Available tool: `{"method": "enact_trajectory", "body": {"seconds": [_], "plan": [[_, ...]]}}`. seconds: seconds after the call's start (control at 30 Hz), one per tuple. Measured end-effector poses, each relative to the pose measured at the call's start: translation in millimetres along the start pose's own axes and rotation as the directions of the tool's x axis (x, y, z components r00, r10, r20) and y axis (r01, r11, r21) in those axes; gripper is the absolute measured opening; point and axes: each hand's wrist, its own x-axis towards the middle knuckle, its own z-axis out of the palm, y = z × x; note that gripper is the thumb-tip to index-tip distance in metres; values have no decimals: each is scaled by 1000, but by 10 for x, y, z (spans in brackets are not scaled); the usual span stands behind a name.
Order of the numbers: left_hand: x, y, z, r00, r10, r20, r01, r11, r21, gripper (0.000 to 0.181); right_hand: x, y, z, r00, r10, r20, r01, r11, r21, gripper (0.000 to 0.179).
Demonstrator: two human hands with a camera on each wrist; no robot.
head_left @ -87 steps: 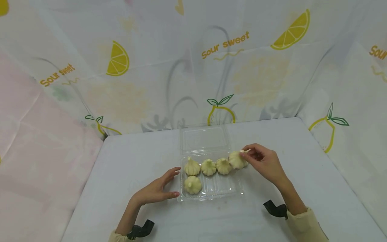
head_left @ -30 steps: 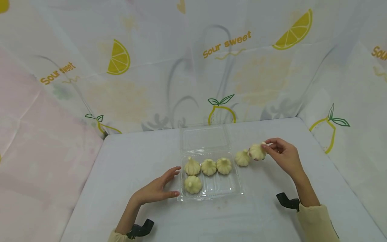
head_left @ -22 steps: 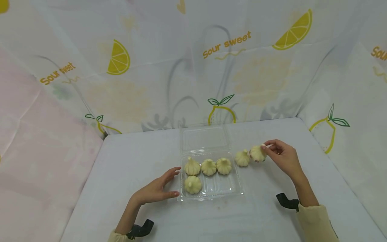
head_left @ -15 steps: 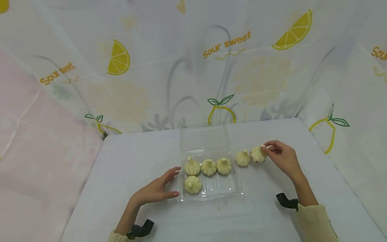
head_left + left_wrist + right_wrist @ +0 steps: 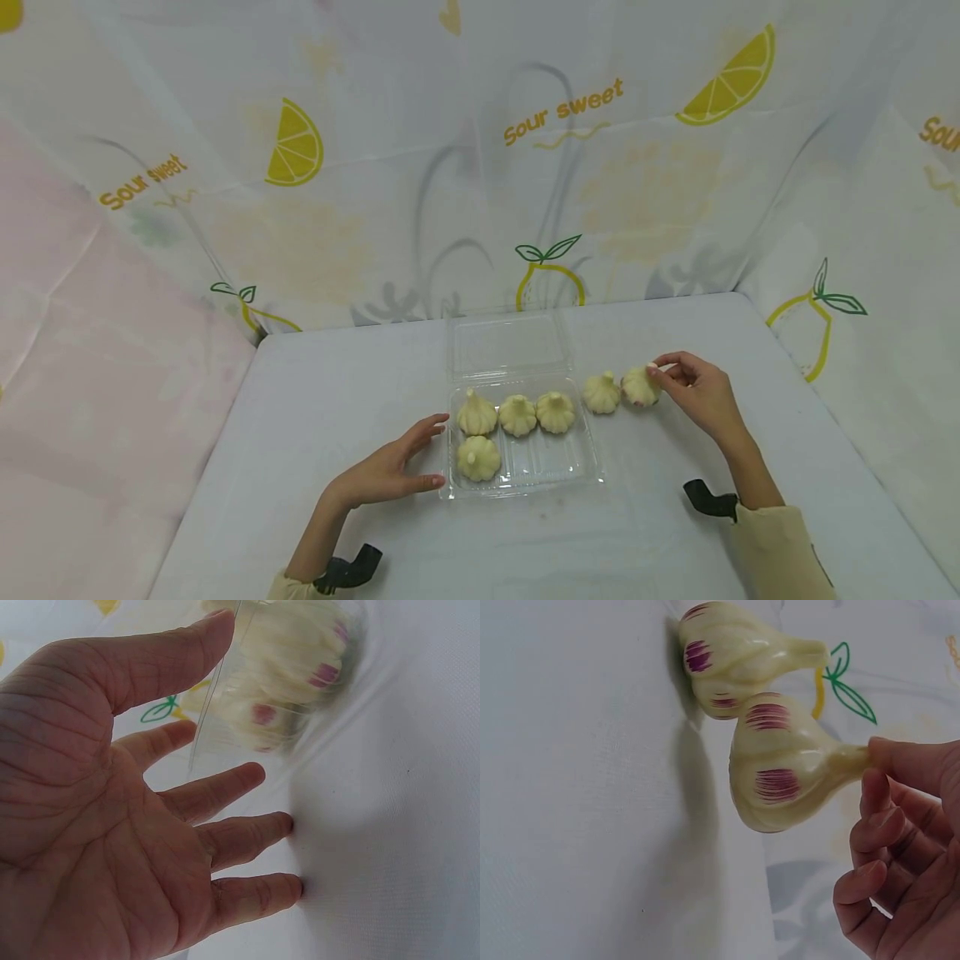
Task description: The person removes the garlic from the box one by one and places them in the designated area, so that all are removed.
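The left hand [image 5: 386,473] is spread, thumb well apart from the fingers; the right hand [image 5: 693,392] pinches between thumb and fingertip, its lower fingers curled

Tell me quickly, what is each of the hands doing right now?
Left hand: open, beside the clear container, gripping nothing.
Right hand: closed, pinching a garlic bulb by its stem.

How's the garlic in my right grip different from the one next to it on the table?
The held garlic is pinched by its stem in the right grip; the standing garlic is not held. The held garlic seems slightly raised, while the standing garlic rests on the table. The standing garlic is nearer the clear container than the held garlic. Both are pale, with stems and purple patches.
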Motion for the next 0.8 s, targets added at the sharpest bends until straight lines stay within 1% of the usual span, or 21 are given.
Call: {"method": "enact_trajectory", "body": {"seconds": [0.1,0.17,0.27,0.33,0.47,0.73,0.8], "plan": [[1,-7,-2,1000,3,0,-3,1000,-2,85,-17,-283,-52,1000,8,12,-8,999,44,16],[1,-10,-4,1000,3,1,-3,1000,-4,85,-30,-478,-74,999,36,6,-36,998,48,16],[-1,-9,-4,1000,2,2,-2,1000,-5,85,-36,-599,-74,998,60,17,-61,998,23,13],[-3,-7,-3,1000,2,2,-2,1000,-3,85,-42,-631,-64,997,68,24,-68,998,-2,13],[-2,-4,-2,1000,3,1,-3,1000,0,85,-48,-647,-58,998,51,38,-49,998,-37,14],[6,-14,-3,1000,-1,-2,1,1000,2,84,-44,-677,-84,998,38,39,-37,999,-27,17],[5,-14,-2,1000,-1,-2,1,1000,3,84,-41,-640,-79,999,18,39,-18,1000,-14,19]]}}
